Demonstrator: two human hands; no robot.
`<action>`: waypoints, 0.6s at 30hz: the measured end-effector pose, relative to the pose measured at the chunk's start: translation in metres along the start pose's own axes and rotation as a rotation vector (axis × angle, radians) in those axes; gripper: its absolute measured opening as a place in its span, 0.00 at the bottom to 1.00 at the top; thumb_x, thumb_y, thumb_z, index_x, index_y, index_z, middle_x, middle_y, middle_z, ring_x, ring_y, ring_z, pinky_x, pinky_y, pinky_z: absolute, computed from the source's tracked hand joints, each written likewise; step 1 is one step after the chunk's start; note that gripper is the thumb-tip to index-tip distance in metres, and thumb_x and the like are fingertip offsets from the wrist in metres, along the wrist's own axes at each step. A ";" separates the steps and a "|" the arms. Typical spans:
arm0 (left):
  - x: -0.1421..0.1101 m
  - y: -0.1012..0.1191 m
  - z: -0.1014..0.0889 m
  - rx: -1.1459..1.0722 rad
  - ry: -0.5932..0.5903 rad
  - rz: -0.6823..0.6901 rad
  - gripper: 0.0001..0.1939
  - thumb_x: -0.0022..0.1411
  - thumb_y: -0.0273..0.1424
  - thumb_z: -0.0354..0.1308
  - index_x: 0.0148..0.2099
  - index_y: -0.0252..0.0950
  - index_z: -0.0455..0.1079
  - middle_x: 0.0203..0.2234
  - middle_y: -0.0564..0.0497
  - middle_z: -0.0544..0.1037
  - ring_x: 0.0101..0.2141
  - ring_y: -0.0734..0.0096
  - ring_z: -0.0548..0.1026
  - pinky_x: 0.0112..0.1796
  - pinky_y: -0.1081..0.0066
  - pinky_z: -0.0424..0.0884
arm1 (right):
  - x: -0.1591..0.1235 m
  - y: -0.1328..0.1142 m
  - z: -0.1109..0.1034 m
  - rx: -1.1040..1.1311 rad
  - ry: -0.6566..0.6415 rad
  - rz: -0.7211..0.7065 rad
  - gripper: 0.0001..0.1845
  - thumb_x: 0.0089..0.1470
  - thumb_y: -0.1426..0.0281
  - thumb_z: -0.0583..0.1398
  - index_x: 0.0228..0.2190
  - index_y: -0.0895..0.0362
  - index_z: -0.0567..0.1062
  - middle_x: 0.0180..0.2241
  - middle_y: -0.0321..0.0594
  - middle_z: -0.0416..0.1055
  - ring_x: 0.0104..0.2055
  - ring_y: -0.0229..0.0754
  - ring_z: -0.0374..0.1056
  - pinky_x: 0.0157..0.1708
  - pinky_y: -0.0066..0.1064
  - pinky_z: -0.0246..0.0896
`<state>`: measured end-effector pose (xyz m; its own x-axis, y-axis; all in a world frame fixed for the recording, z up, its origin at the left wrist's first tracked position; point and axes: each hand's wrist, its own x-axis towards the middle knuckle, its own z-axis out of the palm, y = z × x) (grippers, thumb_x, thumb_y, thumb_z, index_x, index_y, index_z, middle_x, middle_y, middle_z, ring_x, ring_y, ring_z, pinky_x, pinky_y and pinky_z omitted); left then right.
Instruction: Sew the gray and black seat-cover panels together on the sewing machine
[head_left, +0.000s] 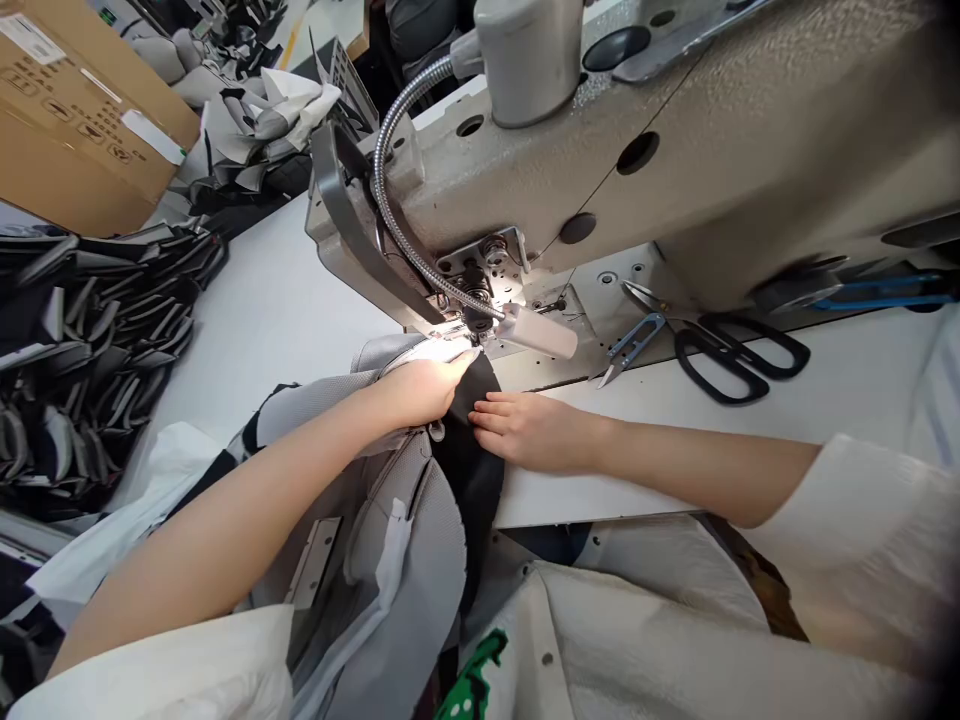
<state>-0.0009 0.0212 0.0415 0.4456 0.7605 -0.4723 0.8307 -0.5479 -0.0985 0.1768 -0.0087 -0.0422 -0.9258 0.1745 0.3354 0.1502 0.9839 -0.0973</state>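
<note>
Under the lit needle area of a sewing machine (480,285) lies the front of a grey and black fabric piece (435,520). Close to the presser foot, my left hand (424,388) is closed on the grey part, thumb and fingers pressed together at the edge. My right hand (529,430) lies flat with fingers stretched out, their tips touching the black part. The bulk of the piece, with a zipper-like seam and a white strip, hangs over the table's front edge toward my lap. The needle tip is hidden by glare and the lamp.
Black-handled scissors (739,355) and blue thread snips (634,345) lie right of the needle plate. A lamp (536,330) on a flexible metal neck hangs over the sewing spot. Stacked dark pieces (82,370) and a cardboard box (90,110) stand at left.
</note>
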 end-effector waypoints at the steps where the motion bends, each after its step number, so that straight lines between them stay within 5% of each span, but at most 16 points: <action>1: 0.001 0.003 -0.003 0.014 -0.025 -0.006 0.31 0.59 0.22 0.46 0.65 0.29 0.52 0.58 0.37 0.64 0.56 0.55 0.63 0.56 0.60 0.59 | -0.004 -0.003 0.002 -0.037 0.027 0.012 0.14 0.59 0.78 0.51 0.42 0.67 0.74 0.49 0.54 0.70 0.52 0.48 0.65 0.53 0.41 0.58; 6: 0.007 0.019 -0.010 0.015 -0.185 -0.111 0.32 0.59 0.22 0.45 0.66 0.24 0.47 0.47 0.34 0.73 0.45 0.56 0.74 0.46 0.62 0.69 | -0.003 -0.015 0.011 -0.129 0.069 0.088 0.17 0.59 0.77 0.50 0.46 0.68 0.73 0.50 0.55 0.69 0.53 0.54 0.64 0.52 0.48 0.58; 14: 0.016 0.031 -0.002 -0.110 -0.050 -0.234 0.28 0.61 0.23 0.41 0.64 0.26 0.53 0.49 0.37 0.72 0.47 0.61 0.73 0.48 0.67 0.67 | 0.006 -0.017 0.008 -0.126 0.116 0.163 0.16 0.59 0.76 0.51 0.46 0.65 0.73 0.47 0.57 0.69 0.53 0.57 0.62 0.52 0.54 0.54; 18: 0.002 0.038 -0.019 -0.058 -0.188 -0.277 0.36 0.58 0.31 0.49 0.67 0.30 0.44 0.43 0.37 0.76 0.42 0.52 0.75 0.39 0.61 0.71 | 0.004 -0.033 0.009 -0.040 0.097 0.085 0.14 0.59 0.73 0.52 0.42 0.60 0.75 0.40 0.50 0.73 0.48 0.53 0.65 0.56 0.59 0.47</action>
<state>0.0377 0.0086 0.0538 0.1356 0.7968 -0.5888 0.9317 -0.3047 -0.1978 0.1648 -0.0411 -0.0460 -0.8716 0.2581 0.4168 0.2417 0.9659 -0.0926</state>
